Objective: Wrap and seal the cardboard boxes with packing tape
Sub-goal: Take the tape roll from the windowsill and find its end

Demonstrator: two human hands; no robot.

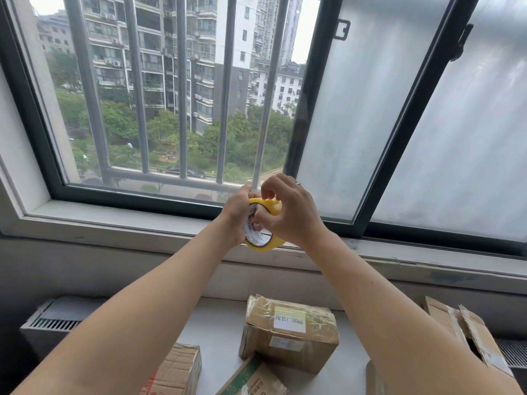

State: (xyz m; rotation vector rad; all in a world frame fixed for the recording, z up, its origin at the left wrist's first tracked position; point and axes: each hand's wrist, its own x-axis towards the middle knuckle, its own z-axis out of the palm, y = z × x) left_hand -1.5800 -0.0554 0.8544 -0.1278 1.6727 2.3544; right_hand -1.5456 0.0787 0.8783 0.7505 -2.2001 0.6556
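A yellow roll of packing tape (265,243) is held up in front of the window, well above the table. My left hand (235,215) grips the roll from the left side. My right hand (288,212) is curled over its top and right edge, with fingertips picking at the rim. Below, a brown cardboard box (288,334) wrapped in clear tape, with a white label, lies on the white table (216,323). Parts of other cardboard boxes lie at bottom left (176,369), bottom centre (251,379) and right (467,337).
A barred window (182,89) with a dark frame and frosted sliding panes fills the upper view. A white sill (114,223) runs beneath it. Radiator grilles sit at the left (54,323) and right (513,352) of the table.
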